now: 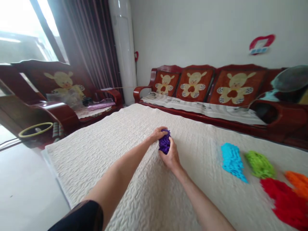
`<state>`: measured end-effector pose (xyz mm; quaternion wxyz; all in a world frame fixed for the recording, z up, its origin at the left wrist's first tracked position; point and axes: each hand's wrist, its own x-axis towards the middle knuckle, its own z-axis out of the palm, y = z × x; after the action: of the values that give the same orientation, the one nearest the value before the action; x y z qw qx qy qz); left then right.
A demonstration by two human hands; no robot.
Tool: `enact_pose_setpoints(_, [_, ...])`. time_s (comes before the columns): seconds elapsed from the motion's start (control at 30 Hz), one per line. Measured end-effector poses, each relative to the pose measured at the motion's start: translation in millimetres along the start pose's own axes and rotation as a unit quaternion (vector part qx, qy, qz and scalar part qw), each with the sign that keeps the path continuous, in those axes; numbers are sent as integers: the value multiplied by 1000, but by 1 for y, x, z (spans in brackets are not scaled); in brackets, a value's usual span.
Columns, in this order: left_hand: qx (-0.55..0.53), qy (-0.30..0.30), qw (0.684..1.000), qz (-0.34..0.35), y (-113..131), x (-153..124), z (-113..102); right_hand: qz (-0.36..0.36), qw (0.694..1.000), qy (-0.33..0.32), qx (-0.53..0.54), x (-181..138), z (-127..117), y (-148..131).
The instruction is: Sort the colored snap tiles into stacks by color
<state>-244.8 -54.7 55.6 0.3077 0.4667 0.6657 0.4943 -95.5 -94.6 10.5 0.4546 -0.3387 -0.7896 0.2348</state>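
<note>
Both hands meet over the middle of a cream quilted cover (101, 154). Between them is a bunch of purple toothed plastic pieces (164, 143). My left hand (157, 133) curls over its top and far side with fingers closed. From the near right, my right hand (171, 156) cups the bunch with its fingers pressed against it. The bunch stands upright just above the cover.
To the right on the cover lie heaps of the same pieces: blue (231, 159), green (260, 164), orange (297, 182) and red (286, 202). A red wooden sofa (216, 83) runs along the back, an armchair (57, 96) stands at the left, and a tall white air conditioner (124, 48) fills the corner.
</note>
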Motion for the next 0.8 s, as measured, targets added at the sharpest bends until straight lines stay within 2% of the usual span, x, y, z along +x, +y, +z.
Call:
enact_pose_setpoints(0.23, [24, 107, 993, -44, -47, -17, -133, -9, 992, -85, 88, 13, 100, -65])
enact_pose_setpoints(0.37, [13, 173, 983, -64, -69, -27, -194, -33, 983, -132, 124, 23, 147, -91])
enact_pose_setpoints(0.47, [24, 206, 976, -66, -79, -28, -231, -33, 980, -139, 138, 29, 179, -109])
enact_pose_setpoints(0.57, [50, 219, 972, -74, -84, -20, -258, -18, 983, -121, 137, 32, 209, -127])
enact_pose_setpoints(0.67, [46, 208, 973, -89, -86, -7, -269, 8, 985, -95, 141, 35, 236, -142])
enact_pose_setpoints(0.73, [32, 192, 976, -100, -85, 2, -271, 22, 984, -89, 152, 39, 246, -147])
enact_pose_setpoints(0.8, [35, 197, 975, -98, -82, 7, -271, 20, 982, -103, 154, 41, 243, -144])
